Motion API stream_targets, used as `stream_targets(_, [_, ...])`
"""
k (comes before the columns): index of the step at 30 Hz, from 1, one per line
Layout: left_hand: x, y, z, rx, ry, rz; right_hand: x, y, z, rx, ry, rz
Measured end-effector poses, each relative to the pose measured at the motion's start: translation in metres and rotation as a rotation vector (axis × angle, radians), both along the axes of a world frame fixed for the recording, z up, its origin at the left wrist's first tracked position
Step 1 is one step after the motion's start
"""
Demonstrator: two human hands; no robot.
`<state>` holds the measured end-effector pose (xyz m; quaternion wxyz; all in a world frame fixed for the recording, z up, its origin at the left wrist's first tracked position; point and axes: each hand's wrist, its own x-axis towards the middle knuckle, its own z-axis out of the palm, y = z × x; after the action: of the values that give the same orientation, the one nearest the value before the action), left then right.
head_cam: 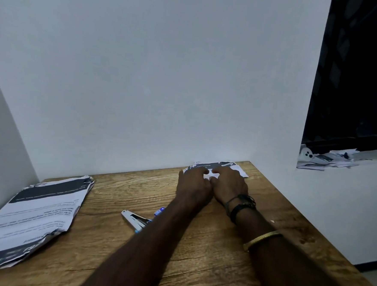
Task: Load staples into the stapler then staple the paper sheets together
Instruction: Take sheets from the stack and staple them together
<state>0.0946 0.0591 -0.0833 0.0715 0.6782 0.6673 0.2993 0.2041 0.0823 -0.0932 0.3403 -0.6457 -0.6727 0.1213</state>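
At the left edge of the wooden table (196,266) lies a crumpled paper stack (33,216), touched by neither hand. Right of it, near the table's middle, the stapler (134,220) rests apart from both hands and appears to gape open. Its pale tip points left and slightly far, and its long axis runs diagonally from far left to near right, with the back end hidden under the left forearm. Whether staples sit in it is too small to tell. A small blue packet (159,211) shows just beyond, at the forearm's edge.

Farther right, by the wall, the left hand (193,183) and right hand (229,183) meet side by side over the small printed sheets (237,168). The fingers of both are curled down and pinch the white paper between them.

Judging by this, the step in hand is gathering a set of sheets — not loading or stapling. The next move likely calls for lifting them with their edges squared and bringing one corner to the stapler's mouth — once the loading is settled. Loose papers litter the sill (338,157) at far right.
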Motion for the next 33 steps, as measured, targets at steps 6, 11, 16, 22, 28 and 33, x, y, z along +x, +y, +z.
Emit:
stream_targets(6, [-0.025,-0.032,0.008,0.129,-0.257,0.063,-0.029,-0.033,0.017,0.092,0.122,0.041])
stream_targets(11, [-0.058,-0.065,0.012,0.275,-0.296,0.14,-0.067,-0.059,0.025,0.119,0.189,0.113])
stream_targets(16, [-0.102,-0.097,0.01,0.331,-0.338,0.245,-0.12,-0.082,0.027,0.147,0.243,0.21])
stream_targets(22, [-0.166,-0.129,0.008,0.314,-0.329,0.394,-0.191,-0.106,0.023,0.058,0.299,0.33])
stream_targets(28, [-0.214,-0.145,0.004,0.246,-0.306,0.525,-0.25,-0.115,0.017,-0.043,0.313,0.391])
stream_targets(33, [-0.239,-0.147,0.006,0.145,-0.373,0.625,-0.281,-0.114,0.009,-0.101,0.265,0.434])
